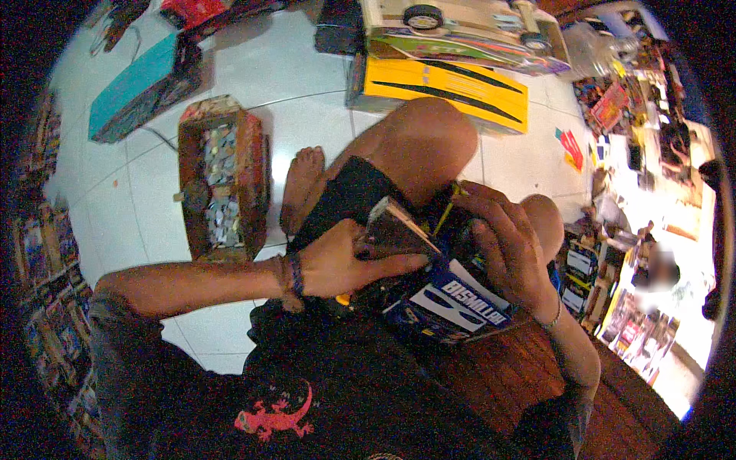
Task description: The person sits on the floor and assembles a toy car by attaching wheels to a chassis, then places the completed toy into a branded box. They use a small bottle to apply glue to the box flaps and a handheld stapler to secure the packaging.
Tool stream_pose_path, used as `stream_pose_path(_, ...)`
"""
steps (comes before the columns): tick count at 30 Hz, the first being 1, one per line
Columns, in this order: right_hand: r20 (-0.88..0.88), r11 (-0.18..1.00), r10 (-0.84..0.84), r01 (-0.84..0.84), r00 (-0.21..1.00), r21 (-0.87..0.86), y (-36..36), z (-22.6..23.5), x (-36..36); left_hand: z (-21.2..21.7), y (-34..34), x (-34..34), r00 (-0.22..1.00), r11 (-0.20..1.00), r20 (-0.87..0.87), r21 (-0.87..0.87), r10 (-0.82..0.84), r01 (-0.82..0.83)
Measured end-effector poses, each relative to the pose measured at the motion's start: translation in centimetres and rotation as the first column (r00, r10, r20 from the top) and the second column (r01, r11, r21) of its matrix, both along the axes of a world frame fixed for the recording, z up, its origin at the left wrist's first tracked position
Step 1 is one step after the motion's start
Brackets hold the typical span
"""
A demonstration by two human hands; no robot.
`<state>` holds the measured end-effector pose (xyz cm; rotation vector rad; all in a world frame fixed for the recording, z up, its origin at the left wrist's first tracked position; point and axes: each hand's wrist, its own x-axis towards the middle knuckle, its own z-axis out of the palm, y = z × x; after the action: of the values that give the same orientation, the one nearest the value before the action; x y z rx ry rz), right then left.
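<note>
On my lap rests a dark boxy model part with a blue and white printed panel [464, 295]; it looks like a toy truck body. My left hand [333, 261] is closed around a dark block-like piece with a pale wood-coloured edge [391, 230], its thumb stretched toward the printed panel. My right hand [506, 238] bends over the far side of the model, pinching a thin yellow strip [446, 211] near its upper end. The strip slants down toward the dark piece. Whether the dark piece is joined to the printed body cannot be made out.
To the left stands an open wooden box [186, 157] with many small silvery pieces [224, 218]. Ahead lie a yellow body with black stripes [452, 92], a wheeled toy truck [468, 31] and a teal box [134, 84]. A red-yellow piece [570, 149] lies rightward.
</note>
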<state>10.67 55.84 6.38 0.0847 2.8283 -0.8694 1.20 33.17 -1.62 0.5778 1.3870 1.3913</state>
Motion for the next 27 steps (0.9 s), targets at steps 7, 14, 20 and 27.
stream_pose_path(7,0.035,0.996,-0.048,0.050,0.998,-0.073,-0.2,0.1,-0.1,-0.6,-0.7,-1.8,0.973,0.969,-0.008,-0.099,-0.229,0.227)
stream_pose_path(14,0.035,1.000,-0.001,0.002,0.999,-0.011,0.3,-0.2,0.0,-2.1,-2.7,-3.1,0.955,0.963,-0.126,-0.003,-0.268,0.270)
stream_pose_path(20,0.038,1.000,-0.006,0.006,0.999,-0.015,0.0,0.1,-0.4,-1.0,-2.6,-4.7,0.916,0.920,-0.082,-0.029,-0.393,0.392)
stream_pose_path(27,0.046,0.997,0.009,-0.012,0.999,0.071,-0.1,0.3,-0.3,0.2,-1.5,-4.4,0.922,0.926,-0.101,0.011,-0.373,0.376)
